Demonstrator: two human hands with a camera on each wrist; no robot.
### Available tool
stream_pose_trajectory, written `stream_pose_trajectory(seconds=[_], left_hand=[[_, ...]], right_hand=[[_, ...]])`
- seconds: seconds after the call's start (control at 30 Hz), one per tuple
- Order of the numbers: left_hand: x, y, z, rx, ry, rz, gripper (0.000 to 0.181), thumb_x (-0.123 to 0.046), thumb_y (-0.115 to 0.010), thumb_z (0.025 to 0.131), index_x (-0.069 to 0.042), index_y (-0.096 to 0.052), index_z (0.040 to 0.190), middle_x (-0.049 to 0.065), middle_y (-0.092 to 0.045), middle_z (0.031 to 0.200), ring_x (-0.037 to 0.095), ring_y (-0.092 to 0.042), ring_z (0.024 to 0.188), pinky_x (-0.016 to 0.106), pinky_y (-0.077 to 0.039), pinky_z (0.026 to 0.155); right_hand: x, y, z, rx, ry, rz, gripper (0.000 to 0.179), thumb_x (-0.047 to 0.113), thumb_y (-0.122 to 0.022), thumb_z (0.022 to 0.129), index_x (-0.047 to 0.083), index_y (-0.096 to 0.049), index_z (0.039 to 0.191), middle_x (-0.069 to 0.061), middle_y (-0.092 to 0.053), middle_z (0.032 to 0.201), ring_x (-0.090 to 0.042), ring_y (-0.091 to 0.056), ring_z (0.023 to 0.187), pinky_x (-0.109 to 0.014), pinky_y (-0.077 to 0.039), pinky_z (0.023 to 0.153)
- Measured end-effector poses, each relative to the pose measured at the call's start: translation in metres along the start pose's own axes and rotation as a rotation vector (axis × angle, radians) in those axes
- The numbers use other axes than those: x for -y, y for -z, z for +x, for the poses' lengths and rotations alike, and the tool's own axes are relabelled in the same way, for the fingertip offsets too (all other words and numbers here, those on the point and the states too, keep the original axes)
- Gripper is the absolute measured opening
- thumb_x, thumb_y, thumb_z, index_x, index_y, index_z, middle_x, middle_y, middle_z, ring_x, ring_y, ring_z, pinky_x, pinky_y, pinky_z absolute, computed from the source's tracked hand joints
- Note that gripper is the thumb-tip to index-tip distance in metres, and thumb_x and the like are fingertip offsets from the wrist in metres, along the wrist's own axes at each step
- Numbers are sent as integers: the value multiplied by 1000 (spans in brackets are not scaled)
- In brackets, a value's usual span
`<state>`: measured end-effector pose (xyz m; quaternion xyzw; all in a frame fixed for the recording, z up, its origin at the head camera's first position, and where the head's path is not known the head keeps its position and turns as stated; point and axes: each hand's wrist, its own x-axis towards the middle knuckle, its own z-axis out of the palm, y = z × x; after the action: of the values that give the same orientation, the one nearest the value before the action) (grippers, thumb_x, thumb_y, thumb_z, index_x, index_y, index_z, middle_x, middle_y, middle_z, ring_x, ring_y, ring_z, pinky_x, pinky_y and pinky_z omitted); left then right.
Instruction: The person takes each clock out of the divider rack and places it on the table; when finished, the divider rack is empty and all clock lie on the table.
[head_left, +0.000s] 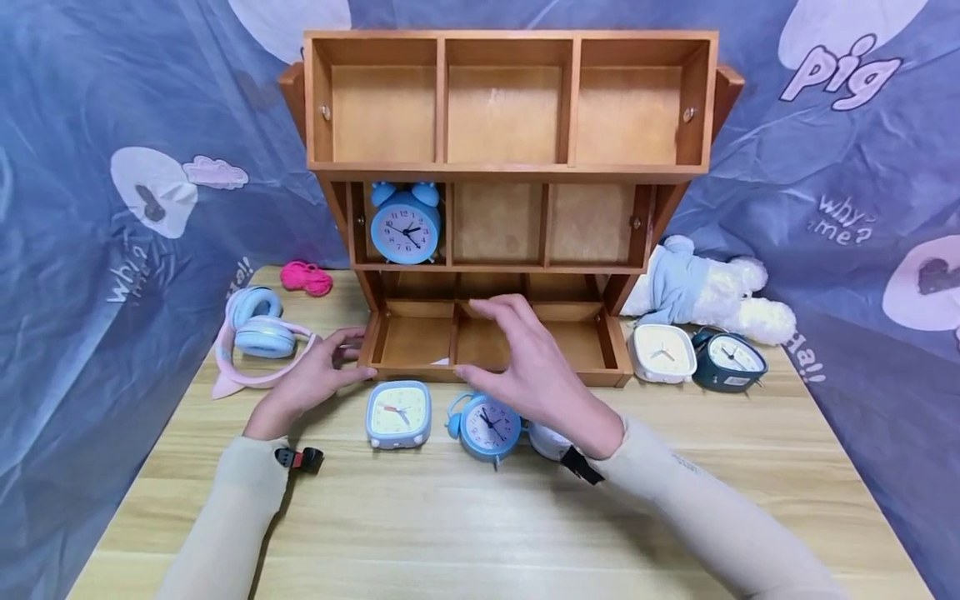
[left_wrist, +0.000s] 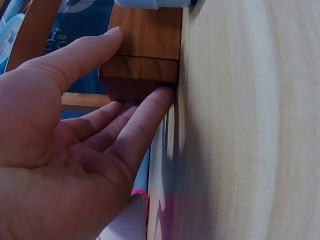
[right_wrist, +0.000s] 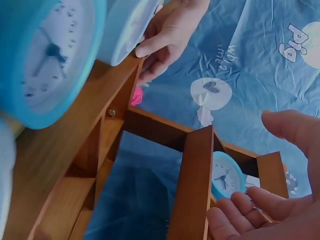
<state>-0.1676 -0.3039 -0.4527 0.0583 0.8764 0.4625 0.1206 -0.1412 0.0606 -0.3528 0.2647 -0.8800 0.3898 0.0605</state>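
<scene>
A brown wooden tiered shelf [head_left: 517,173] stands against the cloth at the back. At its bottom left corner my left hand [head_left: 318,379] grips the wood, thumb [left_wrist: 100,47] on the front and fingers along the side. My right hand [head_left: 528,362] hovers over the bottom tier's middle compartment, fingers apart and slightly bent, holding nothing. Below the shelf sit a pale blue square clock [head_left: 399,417] and a blue twin-bell alarm clock [head_left: 489,427]. Another clock [head_left: 547,442] is partly hidden under my right wrist. A blue twin-bell alarm clock [head_left: 405,229] occupies the middle tier's left compartment.
Headphones [head_left: 262,337] and a pink yarn bundle [head_left: 306,278] lie to the left. At the right are a white square clock [head_left: 663,353], a dark green alarm clock [head_left: 729,360] and a white plush toy [head_left: 705,287]. Patterned blue cloth [head_left: 150,83] hangs around the table.
</scene>
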Motion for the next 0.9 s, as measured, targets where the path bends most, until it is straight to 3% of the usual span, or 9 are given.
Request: stream_pose_trajectory(seconds=[0.17,0.3,0.53,0.73,0.9], left_hand=[[1,0,1,-1,4,0,81,-23,-81,106,0,-37,171,31,-59,161,47,-60,149,50,-53,118],[0,0,1,-1,2,-4,82,-23,-81,106,0,-38,171,32,-61,159,47,-62,148,49,-53,118],[0,0,0,2,-2,-23,81,-21,-81,105,1,-38,170,31,-61,160,47,-62,148,42,-54,116],[-1,-1,1,11,6,-50,82,-22,-82,105,0,-38,170,31,-60,160,46,-62,148,17,-52,104],[0,0,1,13,9,-61,82,-22,-82,105,-1,-38,171,30,-59,161,46,-61,148,12,-49,100]], right_hand=[[4,-11,24,-66,34,32,80,32,-92,94,10,-56,161,-10,-58,153,-30,-62,144,-53,-53,123],[9,-19,44,-151,119,32,78,29,-92,95,6,-55,161,-13,-58,152,-30,-62,143,-49,-53,123],[30,-31,77,-315,280,-85,78,29,-91,96,-2,-54,158,-21,-55,150,-34,-58,139,-44,-51,123],[40,-50,105,-447,255,-239,82,38,-92,94,-2,-55,156,-22,-56,151,-35,-57,140,-46,-51,119],[46,-70,122,-543,247,-360,79,41,-92,93,-1,-57,151,-21,-58,149,-36,-58,141,-46,-54,115]])
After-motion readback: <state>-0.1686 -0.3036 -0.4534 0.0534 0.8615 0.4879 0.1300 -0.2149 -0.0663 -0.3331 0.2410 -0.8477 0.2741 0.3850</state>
